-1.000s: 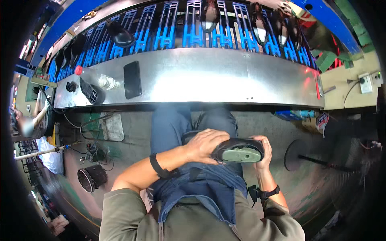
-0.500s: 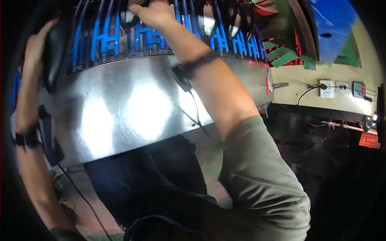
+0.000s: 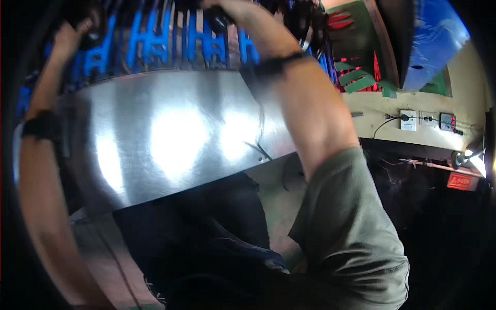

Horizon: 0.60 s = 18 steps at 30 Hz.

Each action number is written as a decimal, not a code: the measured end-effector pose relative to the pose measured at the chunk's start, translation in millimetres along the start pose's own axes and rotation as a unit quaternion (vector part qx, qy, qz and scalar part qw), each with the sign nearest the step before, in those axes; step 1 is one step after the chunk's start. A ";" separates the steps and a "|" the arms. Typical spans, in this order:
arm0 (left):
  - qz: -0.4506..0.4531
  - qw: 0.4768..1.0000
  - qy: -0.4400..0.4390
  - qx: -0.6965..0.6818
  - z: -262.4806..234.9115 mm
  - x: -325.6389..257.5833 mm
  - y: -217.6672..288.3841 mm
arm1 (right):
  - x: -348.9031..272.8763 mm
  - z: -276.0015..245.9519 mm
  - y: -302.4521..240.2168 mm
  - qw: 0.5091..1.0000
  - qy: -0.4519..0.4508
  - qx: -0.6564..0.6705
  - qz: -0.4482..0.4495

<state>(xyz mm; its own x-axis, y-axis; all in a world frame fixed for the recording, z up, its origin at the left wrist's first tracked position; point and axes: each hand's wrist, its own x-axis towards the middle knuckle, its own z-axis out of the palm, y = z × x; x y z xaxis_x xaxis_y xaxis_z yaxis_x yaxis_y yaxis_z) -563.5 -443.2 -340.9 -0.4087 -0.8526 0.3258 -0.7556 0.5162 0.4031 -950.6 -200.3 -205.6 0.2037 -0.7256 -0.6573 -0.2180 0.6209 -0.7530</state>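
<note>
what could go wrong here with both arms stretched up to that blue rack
The left hand grips a dark object at the blue rack; the frame is blurred and the hold is hard to judge, so it might slip and drop onto the metal panel. The right hand sits at the frame's top edge, mostly out of sight, so it may be placing by feel. Both forearms cross the panel's edge and could scrape it.

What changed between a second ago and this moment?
Both hands left the lap, where they held a grey-soled shoe, and rose to the blue rack. The left hand now grips a dark object there; the right hand reaches the rack's top edge. The steel bench stayed put.
</note>
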 end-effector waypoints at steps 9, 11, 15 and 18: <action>0.275 0.936 -0.150 -0.159 -166.3 -235.7 270.0 | -273.8 264.1 191.6 0.887 0.413 -0.131 -0.157; 0.345 0.900 -0.175 -0.199 -217.7 -241.2 322.9 | -284.2 300.0 230.6 0.818 0.511 -0.187 -0.186; 0.472 0.846 -0.089 -0.232 -292.6 -227.8 425.2 | -283.4 316.8 260.6 0.705 0.613 -0.249 -0.256; 0.565 0.785 0.020 -0.253 -317.9 -198.7 501.4 | -269.1 297.6 253.4 0.660 0.659 -0.204 -0.299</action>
<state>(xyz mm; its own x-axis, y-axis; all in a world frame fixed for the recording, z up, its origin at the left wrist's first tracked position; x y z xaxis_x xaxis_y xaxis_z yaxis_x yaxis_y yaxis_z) -698.4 10.9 68.4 -0.6474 0.1716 0.7425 0.3825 0.9159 0.1218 -776.6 240.6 -229.0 -0.5785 -0.5998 0.5527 -0.7675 0.1709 -0.6179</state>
